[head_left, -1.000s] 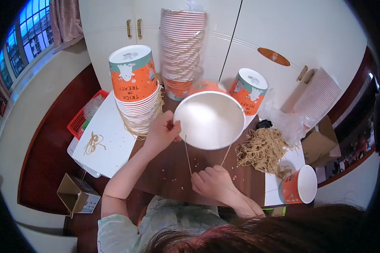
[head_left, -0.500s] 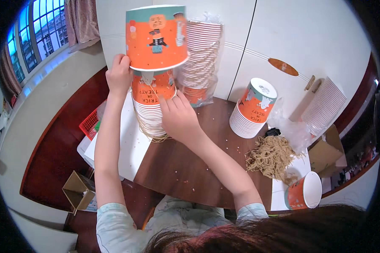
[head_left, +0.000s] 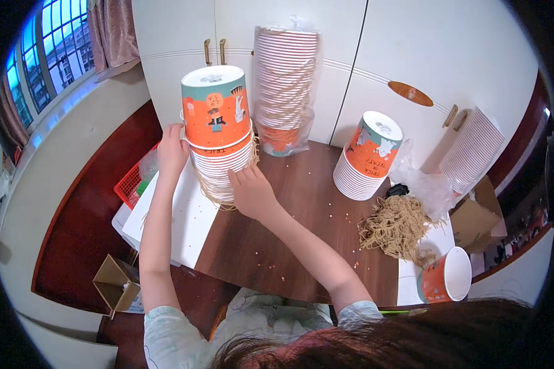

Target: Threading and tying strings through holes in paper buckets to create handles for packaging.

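An orange and teal paper bucket sits upside down over a nested stack of similar paper buckets, its rim a little tilted. My left hand grips its rim on the left side. Tan strings hang along the stack's right side and loop around its foot. Against the right side of the stack rests my right hand, fingers bent and drawn together; what they pinch, if anything, is hidden.
A tall bagged stack of buckets stands behind. To the right are a shorter inverted stack, a heap of tan strings, a clear plastic bag and one bucket on its side. Small bits dot the brown tabletop.
The held bucket has come down from above onto the stack, covering most of the bucket beneath. My left hand lowered with it; my right hand moved slightly down along the stack's side.
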Demonstrator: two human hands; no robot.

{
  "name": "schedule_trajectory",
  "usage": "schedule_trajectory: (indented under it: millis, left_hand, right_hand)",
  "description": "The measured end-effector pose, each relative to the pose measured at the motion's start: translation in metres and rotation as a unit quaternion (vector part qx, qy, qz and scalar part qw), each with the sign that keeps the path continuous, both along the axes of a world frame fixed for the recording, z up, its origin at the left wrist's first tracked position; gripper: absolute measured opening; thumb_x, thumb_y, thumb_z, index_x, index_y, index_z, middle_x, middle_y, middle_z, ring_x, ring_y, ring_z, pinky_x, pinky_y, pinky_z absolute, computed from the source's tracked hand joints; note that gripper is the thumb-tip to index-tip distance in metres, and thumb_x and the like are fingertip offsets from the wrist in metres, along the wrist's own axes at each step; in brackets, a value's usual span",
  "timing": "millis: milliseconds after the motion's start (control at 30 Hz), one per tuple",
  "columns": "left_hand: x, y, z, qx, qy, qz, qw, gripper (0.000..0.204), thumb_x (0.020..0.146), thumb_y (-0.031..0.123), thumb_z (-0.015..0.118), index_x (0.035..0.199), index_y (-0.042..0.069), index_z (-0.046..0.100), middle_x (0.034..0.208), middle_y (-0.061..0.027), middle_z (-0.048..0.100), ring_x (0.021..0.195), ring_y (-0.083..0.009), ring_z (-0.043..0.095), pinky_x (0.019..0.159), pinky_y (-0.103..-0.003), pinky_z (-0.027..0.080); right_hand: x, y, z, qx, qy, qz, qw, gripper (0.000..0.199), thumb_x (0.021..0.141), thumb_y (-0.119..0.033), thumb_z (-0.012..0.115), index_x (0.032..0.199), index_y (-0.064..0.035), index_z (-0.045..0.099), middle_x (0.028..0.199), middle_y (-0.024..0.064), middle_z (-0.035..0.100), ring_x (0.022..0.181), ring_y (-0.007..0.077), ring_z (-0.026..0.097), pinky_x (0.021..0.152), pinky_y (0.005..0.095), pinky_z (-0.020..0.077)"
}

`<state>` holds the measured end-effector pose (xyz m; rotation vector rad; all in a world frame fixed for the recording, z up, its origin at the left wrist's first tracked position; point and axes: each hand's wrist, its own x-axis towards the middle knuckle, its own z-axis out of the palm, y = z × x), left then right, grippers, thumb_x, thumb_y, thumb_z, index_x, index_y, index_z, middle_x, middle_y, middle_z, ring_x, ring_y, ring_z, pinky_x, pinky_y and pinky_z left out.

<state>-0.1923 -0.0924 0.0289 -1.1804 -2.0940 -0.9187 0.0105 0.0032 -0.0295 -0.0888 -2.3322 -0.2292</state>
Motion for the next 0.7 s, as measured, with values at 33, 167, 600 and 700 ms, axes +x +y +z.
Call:
schedule_trajectory:
  millis: [33,167,600,700]
  left_hand:
    - [0.003,0.002,0.000,-0.001,0.002,-0.002,1.000,0.041,0.073,0.009,0.054,0.112,0.003,0.044,0.108,-0.0159,0.050,0.094,-0.0333,0.054,0.076,-0.042,0.046]
    - [0.045,0.019,0.022,0.101,-0.091,-0.113,0.984,0.087,0.067,0.023,0.069,0.133,0.000,0.018,0.130,-0.0237,0.032,0.122,-0.0353,0.031,0.099,-0.040,0.030]
    - [0.070,0.043,0.002,0.165,-0.010,0.002,0.986,0.105,0.055,0.033,0.077,0.135,0.005,0.016,0.131,-0.0220,0.027,0.121,-0.0360,0.029,0.097,-0.046,0.026]
    - [0.069,0.043,-0.001,0.163,-0.012,-0.011,0.986,0.103,0.056,0.033,0.077,0.135,0.007,0.016,0.131,-0.0226,0.025,0.121,-0.0367,0.029,0.098,-0.047,0.026]
  right_hand:
    - [0.001,0.000,-0.002,0.002,0.015,0.004,1.000,0.039,0.068,-0.011,0.050,0.104,0.0040,0.053,0.085,0.0108,0.054,0.087,0.0264,0.052,0.091,0.0403,0.0365]
    - [0.005,0.003,-0.007,-0.021,0.015,0.001,1.000,0.039,0.070,-0.012,0.050,0.106,0.0037,0.053,0.084,0.0103,0.054,0.087,0.0257,0.051,0.091,0.0395,0.0362]
    - [0.011,0.004,-0.004,-0.084,-0.019,0.033,0.996,0.048,0.066,-0.015,0.056,0.111,0.0023,0.048,0.093,0.0115,0.052,0.095,0.0260,0.049,0.096,0.0455,0.0304]
    - [0.013,0.004,-0.014,-0.094,0.006,0.053,0.994,0.043,0.069,-0.013,0.052,0.109,0.0022,0.049,0.094,0.0128,0.053,0.095,0.0275,0.050,0.097,0.0464,0.0288]
